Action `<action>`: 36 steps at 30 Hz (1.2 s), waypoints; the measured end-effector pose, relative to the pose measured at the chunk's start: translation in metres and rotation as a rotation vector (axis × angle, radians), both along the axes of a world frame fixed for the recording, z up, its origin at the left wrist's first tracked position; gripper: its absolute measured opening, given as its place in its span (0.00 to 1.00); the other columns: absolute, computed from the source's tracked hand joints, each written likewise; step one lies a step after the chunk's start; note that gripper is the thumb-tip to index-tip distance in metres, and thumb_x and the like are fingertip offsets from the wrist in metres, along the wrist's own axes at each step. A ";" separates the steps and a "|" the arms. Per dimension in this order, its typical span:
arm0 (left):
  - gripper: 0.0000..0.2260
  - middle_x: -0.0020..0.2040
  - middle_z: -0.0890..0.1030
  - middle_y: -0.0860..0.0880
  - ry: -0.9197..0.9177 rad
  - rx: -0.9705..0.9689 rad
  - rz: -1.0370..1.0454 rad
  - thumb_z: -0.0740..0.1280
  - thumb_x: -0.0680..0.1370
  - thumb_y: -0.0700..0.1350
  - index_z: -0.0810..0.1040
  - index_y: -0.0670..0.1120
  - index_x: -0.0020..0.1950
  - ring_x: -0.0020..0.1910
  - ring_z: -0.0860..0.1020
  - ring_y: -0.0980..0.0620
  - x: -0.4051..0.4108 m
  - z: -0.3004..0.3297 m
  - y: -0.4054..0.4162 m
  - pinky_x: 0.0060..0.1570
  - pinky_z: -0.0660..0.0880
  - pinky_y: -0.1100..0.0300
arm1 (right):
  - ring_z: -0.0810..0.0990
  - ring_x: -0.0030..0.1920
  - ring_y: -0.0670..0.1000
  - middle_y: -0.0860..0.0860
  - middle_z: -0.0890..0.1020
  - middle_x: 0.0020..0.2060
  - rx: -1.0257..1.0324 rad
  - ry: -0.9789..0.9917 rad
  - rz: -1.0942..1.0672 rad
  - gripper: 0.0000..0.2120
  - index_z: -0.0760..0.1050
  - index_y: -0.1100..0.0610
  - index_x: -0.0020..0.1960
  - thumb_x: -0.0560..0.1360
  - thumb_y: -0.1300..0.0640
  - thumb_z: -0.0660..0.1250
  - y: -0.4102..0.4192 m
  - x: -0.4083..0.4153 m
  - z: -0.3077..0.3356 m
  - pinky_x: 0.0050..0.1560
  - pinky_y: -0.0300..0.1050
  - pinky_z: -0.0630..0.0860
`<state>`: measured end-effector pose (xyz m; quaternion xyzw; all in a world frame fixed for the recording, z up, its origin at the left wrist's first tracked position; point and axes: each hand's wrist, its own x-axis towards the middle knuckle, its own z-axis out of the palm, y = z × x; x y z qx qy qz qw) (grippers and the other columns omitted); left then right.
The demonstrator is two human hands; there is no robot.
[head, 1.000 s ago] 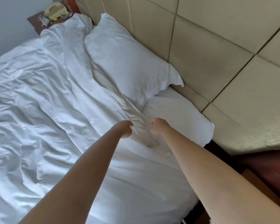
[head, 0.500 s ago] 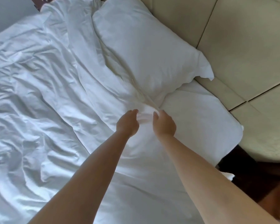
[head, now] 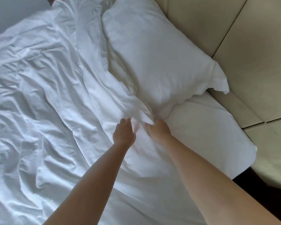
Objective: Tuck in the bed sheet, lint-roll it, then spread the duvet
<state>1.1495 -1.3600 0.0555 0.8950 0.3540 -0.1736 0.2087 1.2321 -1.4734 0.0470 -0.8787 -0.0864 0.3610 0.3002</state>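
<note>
Your left hand (head: 124, 133) and right hand (head: 159, 129) both pinch the duvet (head: 58, 98) corner at center, just below the pillow (head: 152, 59) at one o'clock. Keep both grips firm and draw it evenly toward six o'clock, clear of the pillow, exposing the bed sheet (head: 206, 127).

Soft, even daylight; no hard glare. The duvet (head: 39, 103) left of the pillow (head: 152, 59) reads cool and bluish, its creases casting shallow grey shadows. Right of the pillow, the padded headboard (head: 250, 54) shows warmer tones with a mild sheen. Overall image soft, slightly blurred. Wide-angle distortion bends headboard seams towards the edges.
</note>
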 end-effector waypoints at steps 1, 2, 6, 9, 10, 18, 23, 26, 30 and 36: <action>0.27 0.70 0.64 0.46 0.016 -0.036 0.010 0.63 0.79 0.44 0.58 0.46 0.76 0.66 0.69 0.44 0.000 0.005 0.000 0.60 0.70 0.51 | 0.77 0.59 0.60 0.57 0.80 0.55 0.085 -0.042 -0.042 0.19 0.75 0.60 0.60 0.79 0.46 0.59 0.005 -0.004 0.012 0.55 0.47 0.71; 0.29 0.71 0.63 0.45 0.006 -0.073 0.023 0.63 0.79 0.46 0.56 0.46 0.77 0.67 0.68 0.43 0.002 0.012 0.000 0.62 0.69 0.50 | 0.77 0.58 0.60 0.59 0.80 0.54 0.130 -0.123 -0.052 0.17 0.75 0.62 0.58 0.80 0.50 0.58 0.011 -0.005 0.028 0.54 0.47 0.71; 0.32 0.77 0.55 0.44 -0.366 -0.024 0.122 0.60 0.79 0.48 0.49 0.46 0.79 0.71 0.62 0.40 0.035 0.073 -0.007 0.68 0.61 0.50 | 0.75 0.56 0.61 0.62 0.78 0.53 0.230 -0.551 -0.060 0.12 0.72 0.66 0.55 0.79 0.57 0.60 0.021 0.025 0.125 0.52 0.50 0.67; 0.33 0.79 0.49 0.45 -0.590 0.063 0.134 0.58 0.79 0.55 0.45 0.48 0.79 0.73 0.59 0.41 0.063 0.108 -0.018 0.69 0.59 0.50 | 0.75 0.55 0.60 0.61 0.77 0.54 0.241 -0.697 -0.097 0.14 0.71 0.65 0.56 0.80 0.54 0.60 0.003 0.059 0.167 0.51 0.50 0.67; 0.33 0.79 0.47 0.45 -0.543 0.020 0.045 0.59 0.80 0.55 0.44 0.50 0.79 0.75 0.57 0.42 0.069 0.108 -0.022 0.70 0.57 0.51 | 0.76 0.55 0.61 0.61 0.77 0.54 0.211 -0.660 -0.153 0.15 0.71 0.65 0.56 0.80 0.53 0.59 -0.007 0.068 0.160 0.51 0.50 0.68; 0.32 0.79 0.43 0.49 0.114 -0.243 -0.264 0.59 0.80 0.42 0.46 0.52 0.79 0.77 0.52 0.48 0.056 0.040 -0.025 0.72 0.55 0.56 | 0.73 0.64 0.58 0.50 0.73 0.64 -0.044 0.051 -0.080 0.39 0.60 0.52 0.72 0.68 0.36 0.67 -0.051 0.072 0.037 0.66 0.55 0.68; 0.33 0.79 0.40 0.51 0.203 -0.223 -0.297 0.62 0.77 0.43 0.50 0.53 0.79 0.75 0.58 0.47 0.052 0.026 -0.036 0.69 0.65 0.53 | 0.79 0.53 0.57 0.54 0.79 0.53 -0.227 0.382 0.235 0.28 0.72 0.58 0.62 0.65 0.52 0.75 -0.076 0.081 0.039 0.58 0.51 0.76; 0.34 0.79 0.41 0.51 0.126 -0.189 -0.295 0.62 0.78 0.43 0.48 0.56 0.79 0.76 0.56 0.46 0.060 0.034 -0.044 0.71 0.61 0.51 | 0.77 0.53 0.58 0.53 0.79 0.48 -0.236 -0.278 0.026 0.10 0.74 0.57 0.52 0.71 0.61 0.65 -0.083 0.087 0.053 0.53 0.47 0.71; 0.35 0.79 0.41 0.52 0.123 -0.122 -0.326 0.62 0.78 0.39 0.48 0.56 0.79 0.78 0.50 0.48 0.060 0.048 -0.057 0.73 0.59 0.51 | 0.72 0.60 0.56 0.52 0.77 0.58 -0.295 -0.496 -0.140 0.17 0.70 0.53 0.65 0.77 0.60 0.61 -0.094 0.054 0.036 0.53 0.49 0.67; 0.32 0.79 0.45 0.51 0.218 -0.060 -0.371 0.58 0.79 0.39 0.48 0.54 0.79 0.78 0.48 0.51 0.012 0.071 -0.067 0.72 0.59 0.51 | 0.72 0.64 0.56 0.55 0.71 0.67 -0.217 -0.334 -0.128 0.19 0.64 0.58 0.71 0.82 0.54 0.56 -0.106 0.031 0.051 0.60 0.51 0.70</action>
